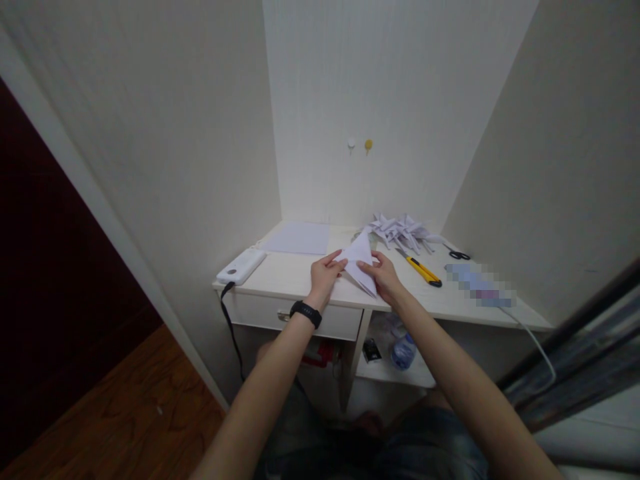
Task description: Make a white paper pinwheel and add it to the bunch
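Note:
A folded sheet of white paper with pointed corners is held just over the front part of the white desk. My left hand pinches its left side between thumb and fingers, and a black watch sits on that wrist. On the other side, my right hand is closed on the paper's right edge, thumb on top. Behind the paper lies a heap of folded white paper shapes. A yellow utility knife rests to the right of my right hand.
Flat white sheets lie at the back left. A white power strip with a black cable sits at the left edge. Black-handled scissors and a blurred-out object with a white cable are on the right. A plastic bottle stands below.

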`<state>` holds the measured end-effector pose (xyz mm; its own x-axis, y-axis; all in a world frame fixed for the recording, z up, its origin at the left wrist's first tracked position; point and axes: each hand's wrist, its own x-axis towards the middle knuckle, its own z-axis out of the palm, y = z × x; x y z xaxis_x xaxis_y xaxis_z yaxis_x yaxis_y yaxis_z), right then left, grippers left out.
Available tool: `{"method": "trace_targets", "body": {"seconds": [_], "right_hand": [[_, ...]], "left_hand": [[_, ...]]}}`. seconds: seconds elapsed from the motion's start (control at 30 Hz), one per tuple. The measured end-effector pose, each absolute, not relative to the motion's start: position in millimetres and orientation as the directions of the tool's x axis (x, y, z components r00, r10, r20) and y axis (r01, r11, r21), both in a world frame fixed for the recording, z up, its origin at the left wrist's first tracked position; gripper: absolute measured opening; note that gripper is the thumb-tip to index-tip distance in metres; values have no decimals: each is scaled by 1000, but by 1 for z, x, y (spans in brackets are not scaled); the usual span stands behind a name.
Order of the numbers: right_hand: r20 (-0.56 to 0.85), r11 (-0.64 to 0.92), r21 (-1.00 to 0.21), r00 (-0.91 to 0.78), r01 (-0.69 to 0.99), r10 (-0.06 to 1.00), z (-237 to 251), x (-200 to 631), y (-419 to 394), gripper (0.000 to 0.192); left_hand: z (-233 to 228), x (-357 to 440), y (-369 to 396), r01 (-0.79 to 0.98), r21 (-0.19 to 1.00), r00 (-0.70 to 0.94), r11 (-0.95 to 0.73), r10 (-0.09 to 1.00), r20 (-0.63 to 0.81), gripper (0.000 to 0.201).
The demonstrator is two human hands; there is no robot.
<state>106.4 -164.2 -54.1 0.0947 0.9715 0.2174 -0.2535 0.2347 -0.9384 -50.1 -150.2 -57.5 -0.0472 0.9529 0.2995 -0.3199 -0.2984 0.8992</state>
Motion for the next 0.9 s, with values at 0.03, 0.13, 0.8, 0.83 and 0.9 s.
{"method": "trace_targets", "body": {"seconds": [0.03,0.13,0.8,0.83,0.9], "right_hand": [[227,246,-937,103,-248,968,-53,106,-164,67],[275,290,-936,102,-200,956,-48,108,-163,67],[402,407,-882,-74,237,913,-1,129,-158,47],[405,409,-880,-69,243,912,0,129,-158,47],[403,406,-881,-63,242,913,3,130,-156,47]], "left_hand": [[-58,-50,-150,-313,901,-48,-300,953,300,54],[-57,-50,-151,-294,904,-82,-309,951,299,46],[-53,-51,-156,-221,925,5,-308,948,317,34],[-53,-51,-157,-221,927,7,-303,950,312,34],[-53,-51,-157,-220,930,10,-295,953,304,33]]}}
